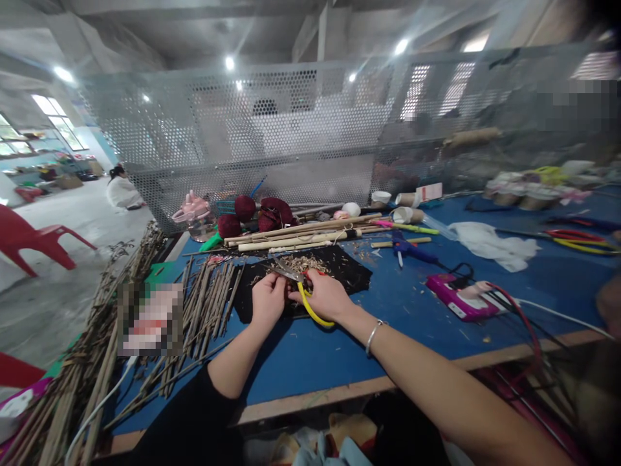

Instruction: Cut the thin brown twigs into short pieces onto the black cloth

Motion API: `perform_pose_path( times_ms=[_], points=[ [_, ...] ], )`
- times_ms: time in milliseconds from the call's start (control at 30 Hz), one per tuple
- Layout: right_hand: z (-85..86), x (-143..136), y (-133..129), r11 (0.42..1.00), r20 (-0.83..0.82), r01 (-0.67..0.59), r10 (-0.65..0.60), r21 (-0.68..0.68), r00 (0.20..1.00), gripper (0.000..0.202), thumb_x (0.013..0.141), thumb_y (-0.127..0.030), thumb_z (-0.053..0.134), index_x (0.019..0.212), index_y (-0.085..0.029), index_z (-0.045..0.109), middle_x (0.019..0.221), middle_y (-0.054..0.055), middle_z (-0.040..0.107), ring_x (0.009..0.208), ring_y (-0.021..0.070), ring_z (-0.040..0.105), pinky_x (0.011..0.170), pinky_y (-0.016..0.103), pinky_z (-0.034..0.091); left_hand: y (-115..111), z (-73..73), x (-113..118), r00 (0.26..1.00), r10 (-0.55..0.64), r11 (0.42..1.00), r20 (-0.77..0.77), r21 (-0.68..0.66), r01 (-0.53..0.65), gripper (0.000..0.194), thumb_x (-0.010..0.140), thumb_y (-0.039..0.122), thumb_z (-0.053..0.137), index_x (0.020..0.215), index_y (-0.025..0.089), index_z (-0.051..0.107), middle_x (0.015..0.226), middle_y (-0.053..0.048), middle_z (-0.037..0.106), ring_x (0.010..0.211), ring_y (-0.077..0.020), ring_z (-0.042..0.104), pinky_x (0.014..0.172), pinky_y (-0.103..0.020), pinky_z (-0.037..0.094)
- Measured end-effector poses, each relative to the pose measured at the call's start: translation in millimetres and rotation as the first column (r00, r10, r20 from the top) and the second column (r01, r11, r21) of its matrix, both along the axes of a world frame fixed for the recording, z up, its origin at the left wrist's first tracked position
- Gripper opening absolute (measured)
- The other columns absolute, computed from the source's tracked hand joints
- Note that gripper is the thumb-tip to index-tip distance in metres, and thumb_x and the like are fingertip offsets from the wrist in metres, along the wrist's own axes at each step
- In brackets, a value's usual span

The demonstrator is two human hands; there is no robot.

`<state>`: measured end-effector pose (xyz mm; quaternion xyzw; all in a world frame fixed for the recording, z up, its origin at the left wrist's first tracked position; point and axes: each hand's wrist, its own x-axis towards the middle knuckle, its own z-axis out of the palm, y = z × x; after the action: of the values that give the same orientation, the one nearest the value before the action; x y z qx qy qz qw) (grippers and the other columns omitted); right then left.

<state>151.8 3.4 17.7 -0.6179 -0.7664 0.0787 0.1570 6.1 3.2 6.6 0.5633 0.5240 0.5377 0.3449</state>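
A pair of scissors with yellow handles and a touch of red is in my right hand, its metal blades pointing up and to the left. My left hand is closed in a pinch beside the blades; whatever its fingers hold is too small to make out. Beneath both hands lies a black cloth strewn with short plant clippings. Left of the cloth, many thin cut brown stems lie side by side on the blue table.
Bundled dry branches line the left edge. Wooden sticks and dark red balls lie behind the cloth. To the right are a blue glue gun, a purple power strip with cables, and white tissue. A perforated metal screen stands behind.
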Motion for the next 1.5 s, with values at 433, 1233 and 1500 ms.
perform_pose_path(
  times_ms=[433, 1233, 1500],
  points=[
    [-7.8, 7.0, 9.3, 0.997, 0.051, 0.026, -0.023, -0.069, 0.998, 0.010, 0.076, -0.025, 0.049, 0.082, -0.019, 0.055, 0.075, 0.005, 0.064, 0.065, 0.0156, 0.059, 0.051, 0.022, 0.029, 1.9, -1.8, -2.0, 0.999, -0.034, 0.996, 0.043, -0.085, 0.038, 0.026, 0.072, 0.038, 0.049, 0.061, 0.016, 0.057, 0.052, 0.002, 0.051, 0.044, -0.0098, 0.046, 0.042, -0.019, 0.038],
    [-32.3, 72.9, 65.9, 0.892, -0.665, 0.410, -0.192, 0.188, 0.722, 0.042, 0.069, -0.059, 0.047, 0.060, -0.018, 0.044, 0.054, -0.003, 0.044, 0.052, 0.0098, 0.037, 0.052, 0.022, 0.032, -18.2, 10.3, 0.6, 0.423, -0.385, 0.831, -0.820, -0.109, 0.545, 0.016, 0.074, 0.027, 0.056, 0.085, 0.026, 0.068, 0.083, -0.004, 0.065, 0.081, -0.0195, 0.058, 0.066, -0.025, 0.041],
    [-24.4, 61.5, 53.9, 0.931, -0.622, 0.313, -0.134, 0.187, 0.772, 0.039, 0.066, -0.056, 0.054, 0.062, -0.018, 0.044, 0.054, -0.004, 0.043, 0.051, 0.0094, 0.036, 0.050, 0.021, 0.031, -11.2, 4.9, -0.2, 0.699, -0.263, 0.917, -0.665, 0.054, 0.396, 0.027, 0.083, 0.025, 0.040, 0.093, 0.021, 0.064, 0.090, -0.007, 0.064, 0.085, -0.0176, 0.056, 0.076, -0.026, 0.042]
  ],
)
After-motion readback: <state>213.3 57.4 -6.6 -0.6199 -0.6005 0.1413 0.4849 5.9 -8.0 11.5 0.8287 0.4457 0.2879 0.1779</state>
